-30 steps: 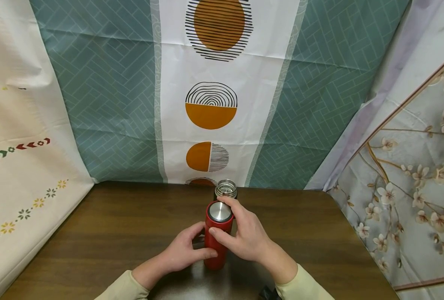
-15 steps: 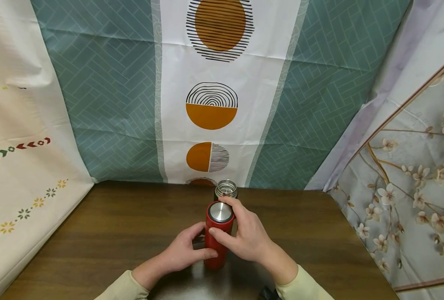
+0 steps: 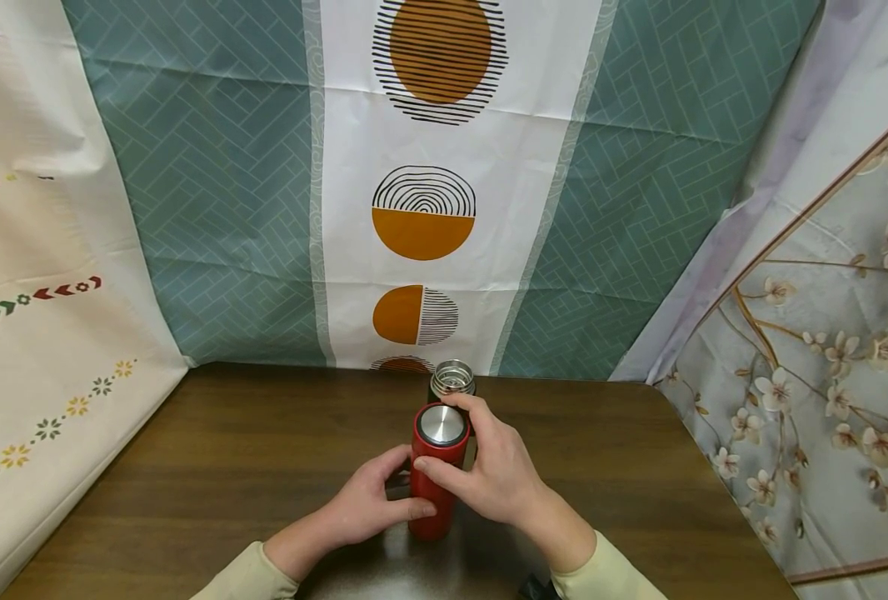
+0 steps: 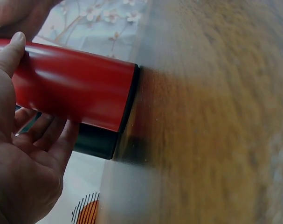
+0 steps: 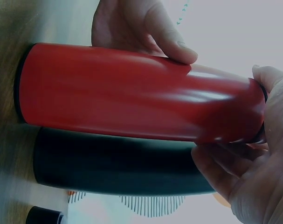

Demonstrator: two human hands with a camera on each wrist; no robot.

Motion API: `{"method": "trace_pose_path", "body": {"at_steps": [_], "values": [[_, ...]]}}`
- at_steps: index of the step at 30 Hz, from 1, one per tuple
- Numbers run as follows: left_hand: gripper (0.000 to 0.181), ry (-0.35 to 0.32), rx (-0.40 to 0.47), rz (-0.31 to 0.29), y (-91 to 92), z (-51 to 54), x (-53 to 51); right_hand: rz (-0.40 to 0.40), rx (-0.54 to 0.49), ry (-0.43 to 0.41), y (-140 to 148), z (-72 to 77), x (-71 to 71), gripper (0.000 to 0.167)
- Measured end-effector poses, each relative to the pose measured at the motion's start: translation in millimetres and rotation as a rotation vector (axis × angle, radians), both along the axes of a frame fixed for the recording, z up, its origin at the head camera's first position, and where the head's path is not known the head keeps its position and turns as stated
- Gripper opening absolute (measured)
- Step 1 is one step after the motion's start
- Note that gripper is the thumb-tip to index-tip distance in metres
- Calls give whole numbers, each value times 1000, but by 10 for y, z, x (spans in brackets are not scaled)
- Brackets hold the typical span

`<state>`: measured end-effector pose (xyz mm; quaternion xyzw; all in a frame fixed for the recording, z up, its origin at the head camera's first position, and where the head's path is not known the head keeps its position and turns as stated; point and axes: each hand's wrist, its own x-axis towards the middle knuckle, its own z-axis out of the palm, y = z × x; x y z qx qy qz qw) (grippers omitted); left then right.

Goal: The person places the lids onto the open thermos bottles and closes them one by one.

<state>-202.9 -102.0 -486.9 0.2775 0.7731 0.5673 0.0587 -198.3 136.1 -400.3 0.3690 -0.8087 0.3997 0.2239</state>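
A red thermos [image 3: 432, 492] with a brushed steel top [image 3: 442, 423] stands upright on the wooden table. My left hand [image 3: 365, 500] grips its lower body, thumb on the near side and fingers round the far left. Up at the top end, my right hand [image 3: 500, 475] holds the thermos between thumb and fingers. Just behind it is a dark green thermos [image 5: 118, 161], its lid off and its bare steel mouth [image 3: 453, 377] showing. In the left wrist view both bases, the red one [image 4: 85, 84] and the dark one [image 4: 97, 142], meet the tabletop.
A small black cylindrical piece [image 5: 44, 215] sits on the table beyond the dark thermos in the right wrist view. The brown tabletop [image 3: 249, 450] ends at a patterned curtain [image 3: 226, 208] behind. Floral cloth [image 3: 826, 400] hangs on the right, cream cloth [image 3: 54, 375] on the left.
My right fingertips have shifted slightly around the top end of the red thermos. The left hand and both thermoses stay essentially in place.
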Motion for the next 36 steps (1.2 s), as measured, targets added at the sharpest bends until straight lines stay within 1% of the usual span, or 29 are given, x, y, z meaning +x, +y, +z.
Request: {"method": "trace_pose_path", "body": {"at_steps": [5,9,14,16,23,27,33,36], "values": [[52,13,-5,-1,-2,-5,-2,15,15,-10,7,4,-4,79],[50,18,-5,-1,0,-1,-5,39,32,-24,26,-1,-6,77],[50,33,1,-3,6,0,-9,62,54,-13,48,-13,-17,73],[50,34,3,-2,8,1,-8,61,58,-5,51,-15,-20,71],[49,37,4,2,8,5,-5,45,48,-34,38,-3,0,67],[50,28,-6,4,5,9,0,40,36,-44,30,0,7,66],[51,18,-26,15,6,10,0,42,22,-35,22,0,4,67],[51,12,-21,13,3,-2,-5,42,16,-31,19,0,3,66]]}}
